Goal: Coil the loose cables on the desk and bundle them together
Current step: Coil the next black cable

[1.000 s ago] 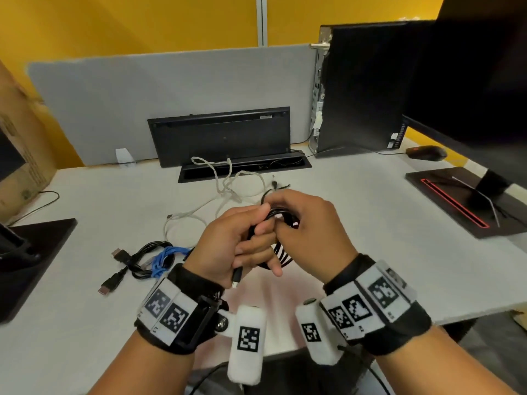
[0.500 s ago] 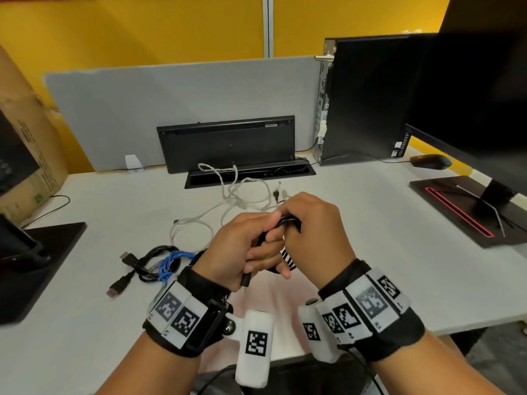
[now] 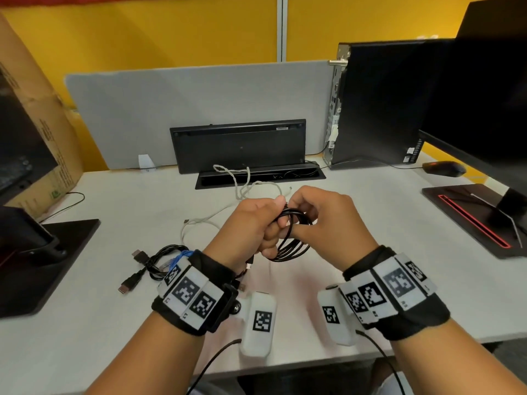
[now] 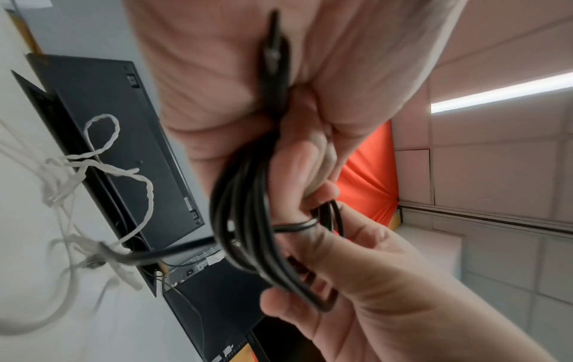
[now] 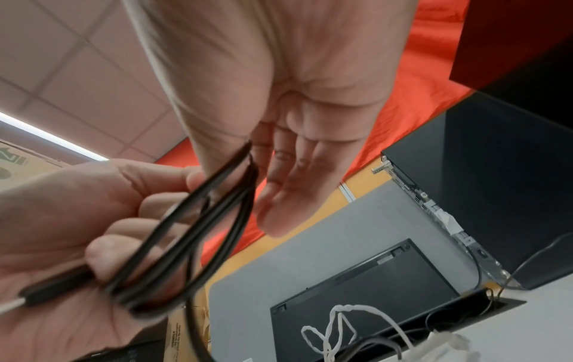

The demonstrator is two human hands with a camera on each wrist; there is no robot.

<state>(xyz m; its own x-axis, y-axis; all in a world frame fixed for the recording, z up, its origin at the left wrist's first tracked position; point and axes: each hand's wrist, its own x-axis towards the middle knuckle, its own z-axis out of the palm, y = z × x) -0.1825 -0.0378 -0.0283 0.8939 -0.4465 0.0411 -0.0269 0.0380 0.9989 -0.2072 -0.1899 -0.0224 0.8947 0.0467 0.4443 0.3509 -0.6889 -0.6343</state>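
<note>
A black cable (image 3: 293,246) wound into several loops hangs above the desk between both hands. My left hand (image 3: 273,226) grips one side of the coil in curled fingers, and a plug end sticks out below the fist. My right hand (image 3: 299,218) pinches the coil's top, just right of the left hand. The left wrist view shows the loops (image 4: 245,220) running through the left hand (image 4: 297,171), one strand crossing a right finger. In the right wrist view the strands (image 5: 192,245) pass under the right hand (image 5: 269,186). A loose white cable (image 3: 245,181) lies behind.
A coiled black cable with a blue tie (image 3: 162,258) lies left of my left wrist. A keyboard (image 3: 239,146) stands upright behind a cable slot (image 3: 256,175). PC tower (image 3: 379,104), monitor base (image 3: 470,218) and mouse (image 3: 443,168) are right; cardboard box (image 3: 37,124) left.
The hands were pressed together; now the right hand has drawn slightly away to the right, and the black loops hang more openly between them. Both hands sit a little higher.
</note>
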